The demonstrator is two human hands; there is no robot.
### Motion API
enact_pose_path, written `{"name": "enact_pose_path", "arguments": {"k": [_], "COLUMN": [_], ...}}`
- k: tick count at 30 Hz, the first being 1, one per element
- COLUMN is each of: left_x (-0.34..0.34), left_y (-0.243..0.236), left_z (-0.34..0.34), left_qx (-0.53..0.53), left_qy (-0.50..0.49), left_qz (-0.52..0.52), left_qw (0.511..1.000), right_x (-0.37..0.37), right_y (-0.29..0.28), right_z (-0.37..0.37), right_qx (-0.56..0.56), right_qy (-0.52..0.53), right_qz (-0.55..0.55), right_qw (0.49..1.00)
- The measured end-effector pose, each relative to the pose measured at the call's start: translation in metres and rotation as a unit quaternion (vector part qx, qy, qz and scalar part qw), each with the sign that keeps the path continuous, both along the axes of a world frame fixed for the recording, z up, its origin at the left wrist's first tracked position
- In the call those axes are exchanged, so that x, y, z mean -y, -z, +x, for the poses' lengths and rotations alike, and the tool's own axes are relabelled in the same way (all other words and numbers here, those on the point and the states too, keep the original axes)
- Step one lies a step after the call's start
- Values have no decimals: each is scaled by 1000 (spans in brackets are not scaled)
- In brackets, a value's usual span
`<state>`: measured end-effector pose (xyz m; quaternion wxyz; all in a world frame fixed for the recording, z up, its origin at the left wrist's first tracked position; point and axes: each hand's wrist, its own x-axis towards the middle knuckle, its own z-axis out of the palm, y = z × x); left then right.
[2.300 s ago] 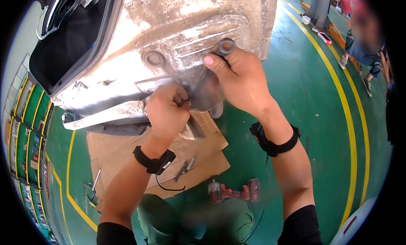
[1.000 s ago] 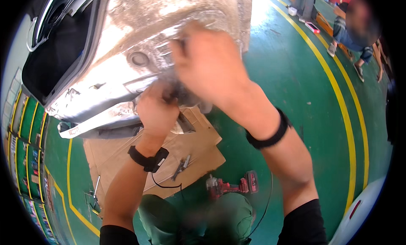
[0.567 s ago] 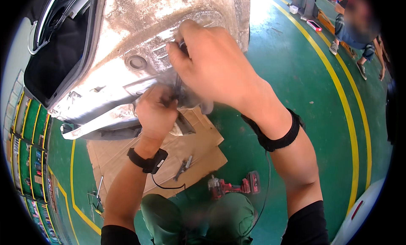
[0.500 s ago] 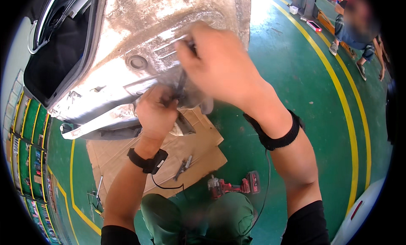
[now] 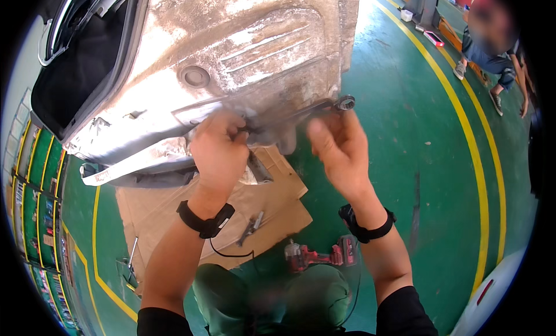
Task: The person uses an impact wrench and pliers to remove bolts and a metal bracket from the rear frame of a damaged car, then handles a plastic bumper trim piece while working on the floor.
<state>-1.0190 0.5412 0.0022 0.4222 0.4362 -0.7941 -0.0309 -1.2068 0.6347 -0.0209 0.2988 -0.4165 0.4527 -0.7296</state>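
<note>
The step in hand seems to be turning a long dark wrench (image 5: 313, 109) against a fitting hidden behind the left hand (image 5: 221, 143). The wrench lies across the lower edge of the stained metal panel (image 5: 174, 40), its ring end jutting out past the panel's right-hand corner. The left fingers are curled in, apparently pinching the wrench's inner end. The right hand (image 5: 340, 153), slightly blurred, has its thumb spread from loosely bent fingers just beneath the ring end; whether they touch it, I cannot tell. A further pull would call for the right fingers to close on that end, with the left steadying the other. Loose hand tools (image 5: 251, 229) lie by the near right edge of the cardboard (image 5: 168, 211).
</note>
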Motion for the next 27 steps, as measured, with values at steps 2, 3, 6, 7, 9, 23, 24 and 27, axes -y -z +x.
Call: {"name": "enact_pose_path", "arguments": {"k": [2,3,6,7,9,23,24,27], "left_x": [3,2,-3,-5,-5,-3,-2,-1], "left_y": [2,2,-3,-3,-7,-6,-5,-2], "left_z": [2,2,-5,-6,-5,-1,-1,3], "left_qx": [-4,-13,-28,-22,-18,-24,-18,-23], "left_qy": [4,5,3,0,-7,31,31,28], "left_qz": [-20,-8,6,6,0,12,9,-10], "left_qw": [1000,1000,1000,1000,1000,999,999,999], "right_x": [8,11,24,26,33,69,62,34], "right_y": [-14,-22,-26,-26,-32,-89,-81,-54], "right_z": [1,1,3,3,6,28,23,13], "right_qx": [-21,-30,-114,-146,-226,-406,-343,-55], "right_qy": [40,46,141,168,212,139,113,13], "right_qz": [-18,-16,-46,-54,-78,-142,-105,-3], "right_qw": [999,998,982,973,948,892,927,998]}}
